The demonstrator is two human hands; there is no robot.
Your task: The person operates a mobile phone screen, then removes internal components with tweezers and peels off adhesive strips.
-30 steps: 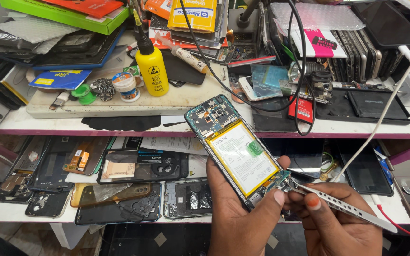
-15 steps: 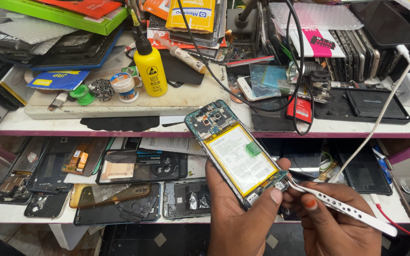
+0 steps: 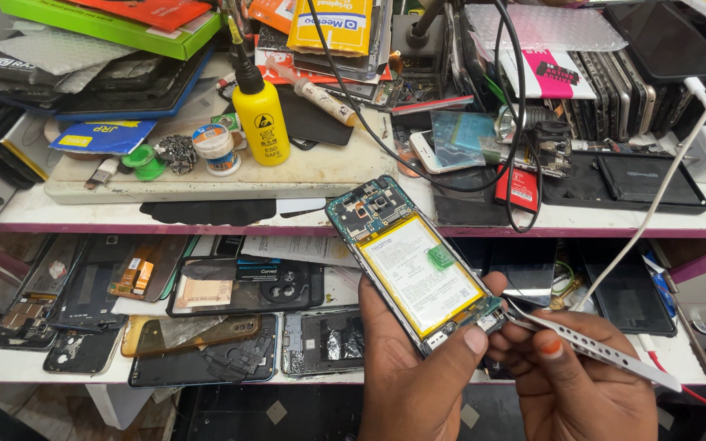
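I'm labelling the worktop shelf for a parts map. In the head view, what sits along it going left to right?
Green cap → small round tin → yellow squeeze bottle → red flat pack → black tray.

Bright, even light falls from overhead, and colours come out strong and clean. The left hand (image 3: 414,384) and right hand (image 3: 578,384) are evenly lit, with only soft shade between their fingers. Just above the left hand, the opened phone (image 3: 414,261) is sharp, its yellow battery bright with no harsh glare. The tweezers (image 3: 590,343) by the right hand gleam pale. Beyond the hands, the desk (image 3: 328,167) casts shade onto the lower shelf (image 3: 10,363). The far edges bow slightly, as with a wide lens. No motion blur shows.
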